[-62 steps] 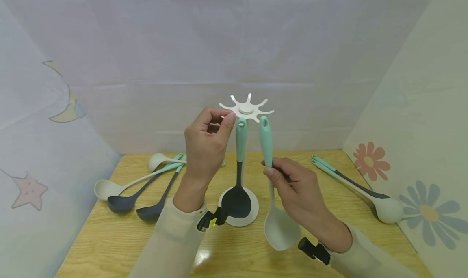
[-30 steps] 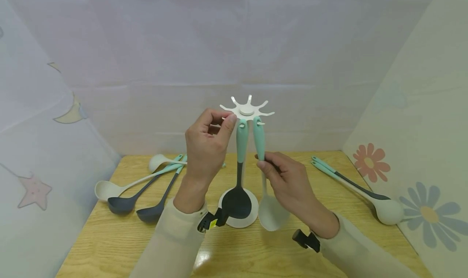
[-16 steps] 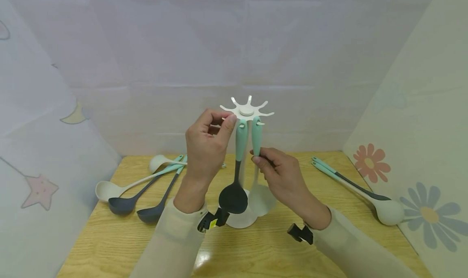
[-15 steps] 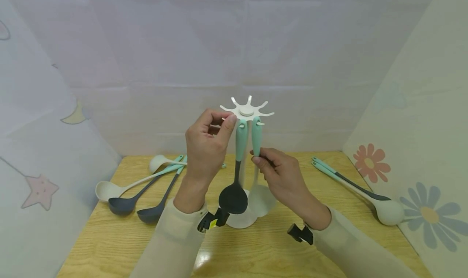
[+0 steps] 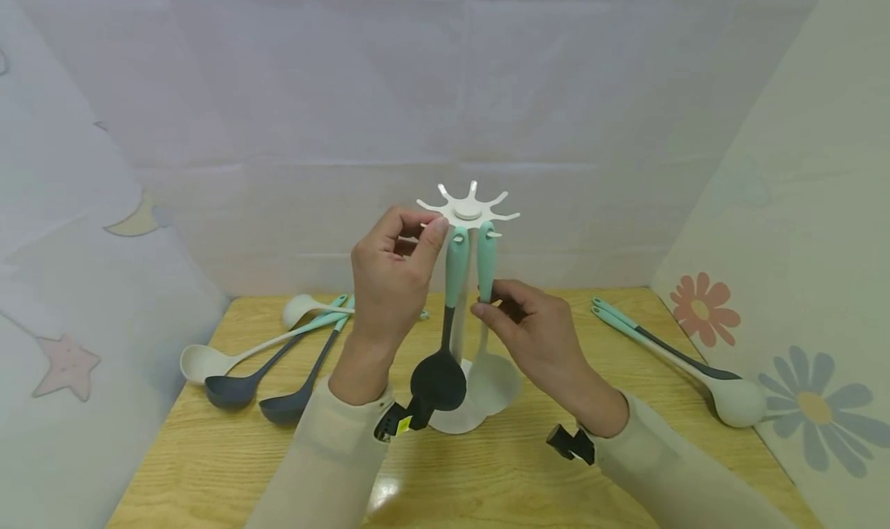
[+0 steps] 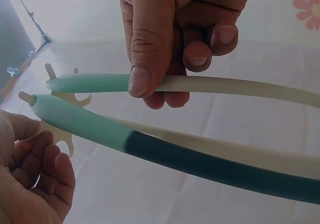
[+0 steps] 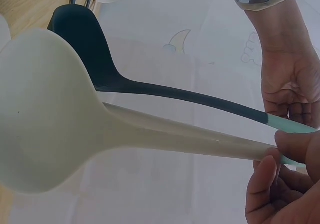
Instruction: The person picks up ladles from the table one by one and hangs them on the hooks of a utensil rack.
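Note:
A white rack (image 5: 467, 213) with a ring of thin prongs stands upright at the middle of the table. My left hand (image 5: 392, 278) pinches one of its prongs between thumb and forefinger. A dark ladle (image 5: 438, 381) with a mint green handle hangs from a front prong, which passes through the handle's hole. Just right of it, a white ladle (image 5: 495, 384) has its mint handle's hole over a neighbouring prong. My right hand (image 5: 538, 332) still pinches that handle near the lower end of the green part. In the right wrist view the white bowl (image 7: 45, 109) overlaps the dark one.
White and dark ladles lie crossed on the table's left side, among them a white ladle (image 5: 205, 363) and a dark ladle (image 5: 283, 407). Two more, one white ladle (image 5: 741, 401) and one dark, lie at the right edge. Patterned walls (image 5: 765, 243) enclose the table.
My right hand has moved left and up with the white ladle, whose handle hole now sits over a prong. The dark ladle's bowl has swung slightly left. My left hand has kept its place.

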Tool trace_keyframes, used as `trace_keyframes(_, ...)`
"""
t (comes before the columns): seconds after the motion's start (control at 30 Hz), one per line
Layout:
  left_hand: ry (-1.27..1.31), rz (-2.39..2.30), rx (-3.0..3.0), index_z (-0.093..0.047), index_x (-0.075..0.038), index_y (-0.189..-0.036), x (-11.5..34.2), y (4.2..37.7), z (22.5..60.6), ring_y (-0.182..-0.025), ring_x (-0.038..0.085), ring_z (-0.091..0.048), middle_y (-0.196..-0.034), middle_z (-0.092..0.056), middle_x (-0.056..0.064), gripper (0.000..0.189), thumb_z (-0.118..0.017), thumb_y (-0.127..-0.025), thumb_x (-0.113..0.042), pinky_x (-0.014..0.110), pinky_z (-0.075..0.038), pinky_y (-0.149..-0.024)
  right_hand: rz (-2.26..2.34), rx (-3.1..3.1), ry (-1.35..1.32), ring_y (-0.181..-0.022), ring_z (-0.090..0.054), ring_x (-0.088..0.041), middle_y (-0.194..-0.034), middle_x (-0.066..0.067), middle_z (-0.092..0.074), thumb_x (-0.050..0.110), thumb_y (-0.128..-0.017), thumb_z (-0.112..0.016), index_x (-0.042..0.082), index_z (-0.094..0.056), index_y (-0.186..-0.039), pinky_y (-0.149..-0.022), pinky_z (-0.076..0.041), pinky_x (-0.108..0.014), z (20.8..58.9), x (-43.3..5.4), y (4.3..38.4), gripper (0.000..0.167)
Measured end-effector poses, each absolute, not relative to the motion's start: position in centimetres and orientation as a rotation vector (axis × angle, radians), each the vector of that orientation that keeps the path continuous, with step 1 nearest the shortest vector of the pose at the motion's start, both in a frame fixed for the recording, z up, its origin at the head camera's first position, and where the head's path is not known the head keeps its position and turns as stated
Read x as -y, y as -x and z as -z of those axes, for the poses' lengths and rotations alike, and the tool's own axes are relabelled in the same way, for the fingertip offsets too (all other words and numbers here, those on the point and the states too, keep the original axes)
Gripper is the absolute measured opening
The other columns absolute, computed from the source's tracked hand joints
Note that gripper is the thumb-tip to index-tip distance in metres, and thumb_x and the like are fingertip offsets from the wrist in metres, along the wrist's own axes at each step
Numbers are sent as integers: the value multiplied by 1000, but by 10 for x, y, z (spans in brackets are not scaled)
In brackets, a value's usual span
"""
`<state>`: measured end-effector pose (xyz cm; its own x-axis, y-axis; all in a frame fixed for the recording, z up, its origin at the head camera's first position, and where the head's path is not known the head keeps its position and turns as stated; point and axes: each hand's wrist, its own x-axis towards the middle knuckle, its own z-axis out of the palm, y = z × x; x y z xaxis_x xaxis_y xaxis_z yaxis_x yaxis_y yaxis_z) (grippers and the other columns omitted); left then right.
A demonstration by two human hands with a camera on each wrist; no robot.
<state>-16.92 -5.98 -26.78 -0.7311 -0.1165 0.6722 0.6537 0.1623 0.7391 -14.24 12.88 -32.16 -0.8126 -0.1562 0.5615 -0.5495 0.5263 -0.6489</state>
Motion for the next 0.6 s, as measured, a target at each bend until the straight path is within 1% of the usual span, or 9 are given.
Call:
trace_keyframes(0.1, 510, 1627, 1836, -74, -4, -101, 60, 169, 268, -80, 16, -64, -91, -72, 9, 13, -72, -101, -17, 28, -54, -71, -1215, 2311, -555, -61, -59, -9, -80, 0, -74, 10, -90, -84, 7, -79, -109, -55, -49, -25, 322, -128, 142, 20)
trace_keyframes(0.27, 517, 1632, 1834, -74, -3, -101, 60, 170, 267, -79, 16, -64, -91, -71, 9, 13, -72, -101, -17, 28, -54, -72, -1232, 2297, -538, -64, -63, -9, -83, 0, -76, 10, -90, -84, 8, -80, -107, -58, -52, -24, 323, -128, 142, 18)
trace_keyframes(0.6, 514, 1629, 1838, -74, -3, -100, 60, 169, 267, -79, 16, -64, -90, -71, 10, 13, -72, -101, -17, 27, -53, -71, -1230, 2296, -550, -63, -62, -9, -83, -1, -76, 11, -91, -84, 7, -80, -107, -57, -51, -25, 324, -128, 143, 17)
